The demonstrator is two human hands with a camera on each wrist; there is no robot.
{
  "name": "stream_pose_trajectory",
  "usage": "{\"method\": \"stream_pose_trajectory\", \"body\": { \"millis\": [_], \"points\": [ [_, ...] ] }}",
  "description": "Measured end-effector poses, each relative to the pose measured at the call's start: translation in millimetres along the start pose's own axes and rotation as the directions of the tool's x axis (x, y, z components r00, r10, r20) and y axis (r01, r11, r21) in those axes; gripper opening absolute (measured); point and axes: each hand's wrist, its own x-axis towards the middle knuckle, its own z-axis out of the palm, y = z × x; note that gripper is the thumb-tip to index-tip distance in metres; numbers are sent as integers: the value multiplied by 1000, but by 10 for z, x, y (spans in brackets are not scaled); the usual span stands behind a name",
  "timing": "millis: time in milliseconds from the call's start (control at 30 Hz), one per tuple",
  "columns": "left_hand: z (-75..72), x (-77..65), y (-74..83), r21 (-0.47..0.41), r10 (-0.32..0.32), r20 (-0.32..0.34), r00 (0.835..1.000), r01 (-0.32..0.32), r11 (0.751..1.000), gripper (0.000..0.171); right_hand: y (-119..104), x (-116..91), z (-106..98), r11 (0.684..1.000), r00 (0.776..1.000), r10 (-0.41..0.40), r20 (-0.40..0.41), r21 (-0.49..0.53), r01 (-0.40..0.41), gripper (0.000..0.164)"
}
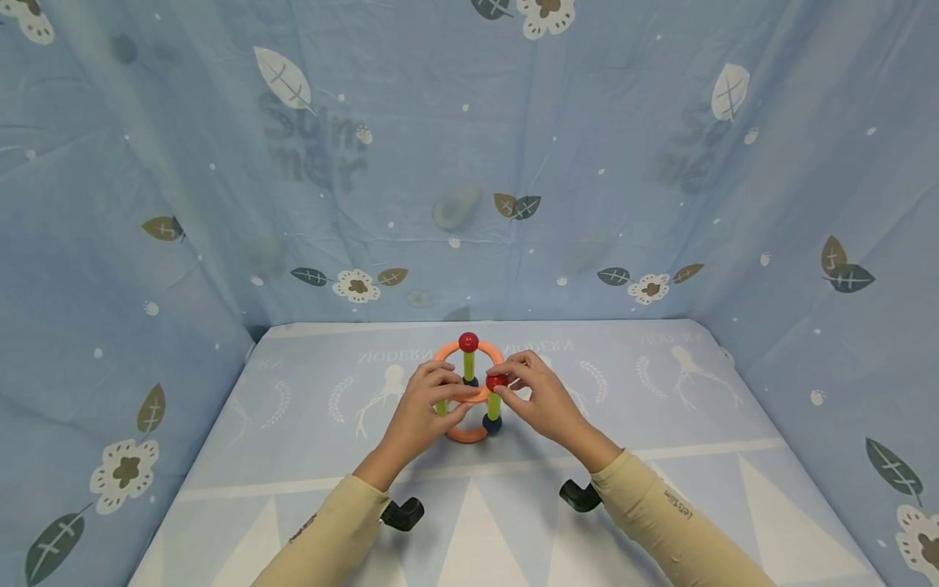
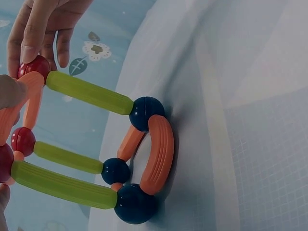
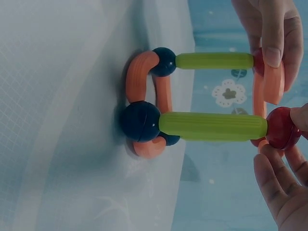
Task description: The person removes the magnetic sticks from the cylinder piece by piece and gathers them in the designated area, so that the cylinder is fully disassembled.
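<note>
A toy frame of balls and rods stands on the table between both hands. Dark blue balls (image 2: 136,204) and curved orange rods (image 3: 143,77) form its bottom ring. Upright green rods (image 3: 213,126) rise to red balls (image 1: 469,342), joined by more curved orange rods on top. My left hand (image 1: 431,399) pinches a front curved orange rod (image 3: 274,85) beside a red ball. That rod's end shows near the red ball (image 3: 281,128) on the right post. My right hand (image 1: 539,399) holds this right ball between thumb and fingers.
The pale patterned cloth (image 1: 308,473) covers the table. A blue curtain (image 1: 455,147) with leaves and flowers encloses the back and sides. Dark curved pieces (image 1: 403,515) stick out below each wrist.
</note>
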Motion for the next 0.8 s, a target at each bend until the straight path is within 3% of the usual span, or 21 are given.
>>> {"method": "stream_pose_trajectory", "body": {
  "millis": [600, 800],
  "points": [
    [18, 0, -11, 9, -14, 10, 1000, 14, 1000, 22, 2, -8, 4, 1000, 1000, 8, -1, 9, -8, 23],
    [26, -4, -24, 14, 12, -2, 1000, -12, 1000, 22, 4, -7, 7, 1000, 1000, 8, 0, 13, -8, 24]
  ]
}}
